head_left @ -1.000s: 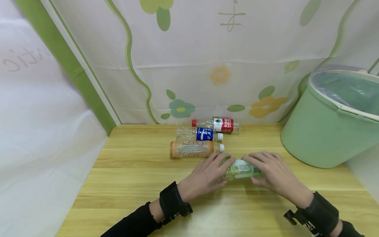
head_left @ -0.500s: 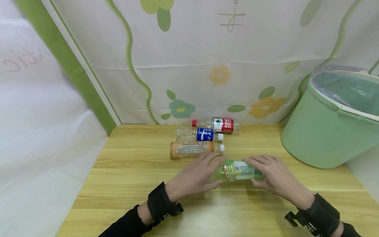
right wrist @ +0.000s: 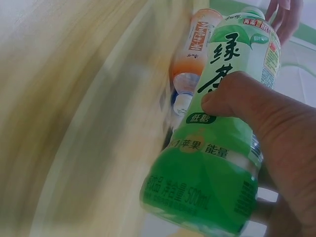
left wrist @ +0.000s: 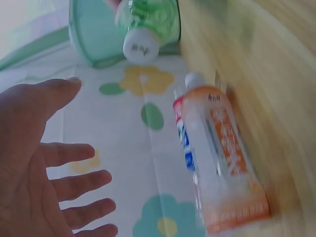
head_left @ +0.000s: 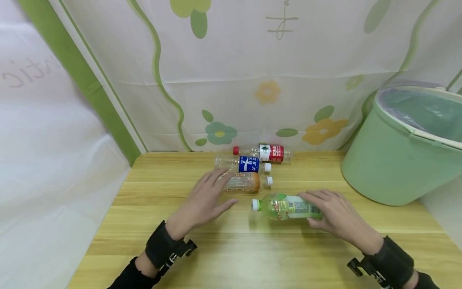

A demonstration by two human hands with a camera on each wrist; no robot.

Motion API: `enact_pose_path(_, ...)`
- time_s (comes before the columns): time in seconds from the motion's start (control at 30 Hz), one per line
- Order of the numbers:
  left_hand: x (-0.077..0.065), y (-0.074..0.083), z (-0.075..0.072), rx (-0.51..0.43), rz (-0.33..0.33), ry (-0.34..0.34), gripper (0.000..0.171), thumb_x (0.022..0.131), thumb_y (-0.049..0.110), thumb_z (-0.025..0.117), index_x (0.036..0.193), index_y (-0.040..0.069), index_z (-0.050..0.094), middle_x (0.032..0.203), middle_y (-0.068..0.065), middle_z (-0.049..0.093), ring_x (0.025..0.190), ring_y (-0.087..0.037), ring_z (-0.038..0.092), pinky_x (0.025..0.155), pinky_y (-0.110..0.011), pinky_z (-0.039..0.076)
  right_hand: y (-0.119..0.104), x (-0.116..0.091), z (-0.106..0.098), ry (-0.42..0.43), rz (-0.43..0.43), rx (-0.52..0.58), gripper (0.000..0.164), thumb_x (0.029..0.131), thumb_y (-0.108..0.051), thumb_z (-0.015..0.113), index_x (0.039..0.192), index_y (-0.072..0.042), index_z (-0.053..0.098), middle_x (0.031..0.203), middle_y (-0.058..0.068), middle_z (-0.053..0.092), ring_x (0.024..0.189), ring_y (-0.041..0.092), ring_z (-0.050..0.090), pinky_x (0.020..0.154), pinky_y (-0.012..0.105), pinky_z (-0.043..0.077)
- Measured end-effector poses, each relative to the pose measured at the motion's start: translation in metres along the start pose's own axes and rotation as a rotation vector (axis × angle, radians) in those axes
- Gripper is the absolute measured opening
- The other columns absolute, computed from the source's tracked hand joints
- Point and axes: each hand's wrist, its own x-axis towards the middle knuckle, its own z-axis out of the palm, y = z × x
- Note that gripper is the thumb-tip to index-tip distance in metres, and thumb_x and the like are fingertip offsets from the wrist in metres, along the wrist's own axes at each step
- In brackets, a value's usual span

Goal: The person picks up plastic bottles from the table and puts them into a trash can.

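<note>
Over the table (head_left: 144, 224), well in from its far edge, the right hand (head_left: 333, 212) is gripping the green bottle (head_left: 286, 207) round its base end, presumably for steadiness; the left hand (head_left: 200, 200) is hovering, fingers spread and empty, near the orange-labelled bottle (head_left: 243, 182). The green bottle is looking glossy and translucent, its white cap (head_left: 255, 205) facing the left edge

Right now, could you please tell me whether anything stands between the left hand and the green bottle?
Nothing visible does: between the thumb of the left hand and the cap of the green bottle, I see only tabletop. The orange-labelled bottle lies farther back, near the fingers.
</note>
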Motion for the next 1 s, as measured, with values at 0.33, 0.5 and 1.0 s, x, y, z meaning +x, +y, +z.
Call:
enact_pose_path(0.33, -0.03, -0.027, -0.002, 0.044, -0.222, 0.015, 0.075, 0.102, 0.051, 0.058, 0.16, 0.01, 0.034, 0.162, -0.021, 0.027, 0.149, -0.044, 0.015, 0.119, -0.06, 0.011, 0.003, 0.001, -0.003, 0.014, 0.0, 0.009, 0.07, 0.064, -0.017, 0.09, 0.128, -0.003, 0.068, 0.115, 0.019, 0.07, 0.095, 0.04, 0.068, 0.073, 0.062, 0.055)
enact_pose_path(0.5, -0.048, -0.041, 0.007, 0.026, -0.316, -0.015, 0.078, 0.102, 0.055, 0.054, 0.161, 0.009, 0.031, 0.164, -0.022, 0.021, 0.15, -0.046, 0.008, 0.116, -0.066, 0.01, 0.004, 0.0, -0.002, 0.008, 0.016, 0.007, 0.07, 0.064, -0.017, 0.091, 0.129, -0.003, 0.068, 0.116, 0.019, 0.07, 0.096, 0.041, 0.067, 0.074, 0.062, 0.055)
enact_pose_path(1.0, -0.062, -0.06, 0.028, -0.012, -0.395, -0.015, 0.077, 0.103, 0.054, 0.052, 0.16, 0.006, 0.032, 0.162, -0.024, 0.023, 0.149, -0.048, 0.009, 0.115, -0.068, 0.01, 0.002, -0.003, 0.002, -0.011, 0.016, -0.007, 0.07, 0.064, -0.019, 0.091, 0.128, -0.004, 0.068, 0.115, 0.018, 0.071, 0.097, 0.039, 0.068, 0.073, 0.061, 0.056)
